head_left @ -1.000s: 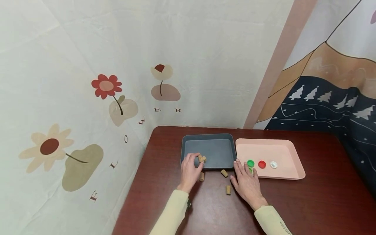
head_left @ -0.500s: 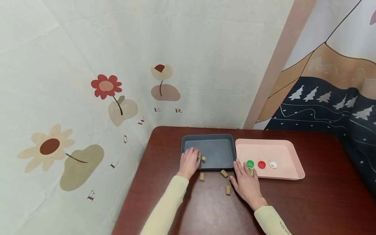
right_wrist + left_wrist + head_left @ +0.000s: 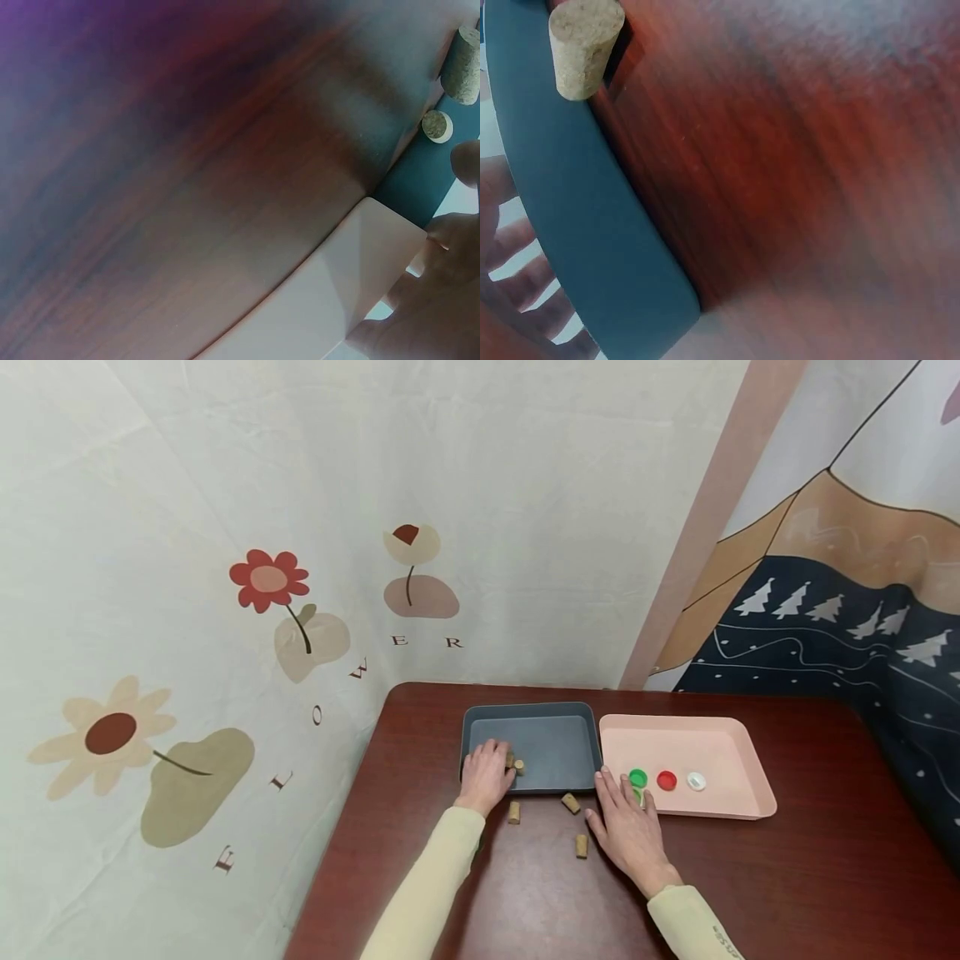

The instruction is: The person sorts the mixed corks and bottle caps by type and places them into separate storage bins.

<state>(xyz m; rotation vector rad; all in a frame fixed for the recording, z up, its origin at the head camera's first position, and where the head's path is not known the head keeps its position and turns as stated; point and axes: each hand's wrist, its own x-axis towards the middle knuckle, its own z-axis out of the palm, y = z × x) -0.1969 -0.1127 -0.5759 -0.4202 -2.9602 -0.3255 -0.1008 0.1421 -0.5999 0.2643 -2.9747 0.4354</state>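
Note:
In the head view, the left hand (image 3: pixel 486 777) reaches over the near-left side of a dark blue-grey tray (image 3: pixel 551 747). Its thumb and fingertips pinch a cork (image 3: pixel 510 760), partly hidden by them. Another cork (image 3: pixel 519 767) stands right beside that one. Lying flat with straight fingers, the right hand (image 3: pixel 630 843) rests across the near-left edge of a pink tray (image 3: pixel 720 747). By its fingertips are a green bottle cap (image 3: pixel 637 778) and a lighter green ring-like piece (image 3: pixel 638 797), partly covered. The left wrist view shows the fingers behind the dark tray's wall (image 3: pixel 592 225).
Three loose corks lie before the trays: one cork (image 3: pixel 513 812) at left, a tilted cork (image 3: pixel 571 802) and a nearer cork (image 3: pixel 582 846). The pink tray also holds a red cap (image 3: pixel 667 780) and a white cap (image 3: pixel 696 782). Both trays stand side by side on a brown table (image 3: pixel 825 827).
The left hand has moved a little up and left over the dark tray, then slightly back, the cork shifting with its fingertips. The right hand stays where it was.

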